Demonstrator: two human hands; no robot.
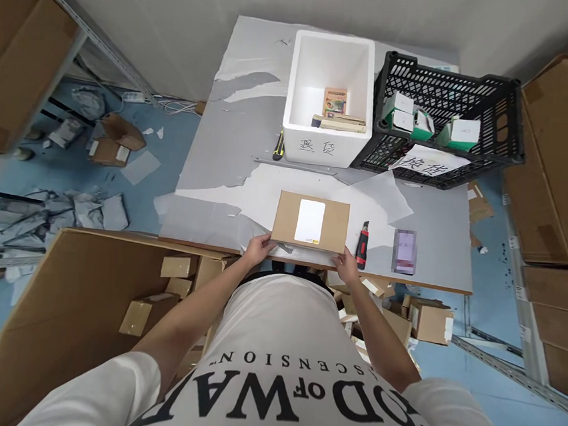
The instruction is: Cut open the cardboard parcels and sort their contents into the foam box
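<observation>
A closed brown cardboard box [286, 218] with a white label [310, 221] lies at the front edge of the table. My left hand [259, 248] grips its near left corner, and my right hand [346, 266] has hold of the near right corner. Just right of the box rests a red and black utility knife [362, 246]. Beyond it, to the right, is a phone [405, 251] whose screen is blurred out. The undersides of both hands' grips are hidden.
A white foam box [325, 151] with a few books stands behind, beside a black crate [456, 89] of small green-white boxes. A yellow and black cutter [279, 145] lies near the foam box. A large open carton [79, 300] with boxes stands at my left.
</observation>
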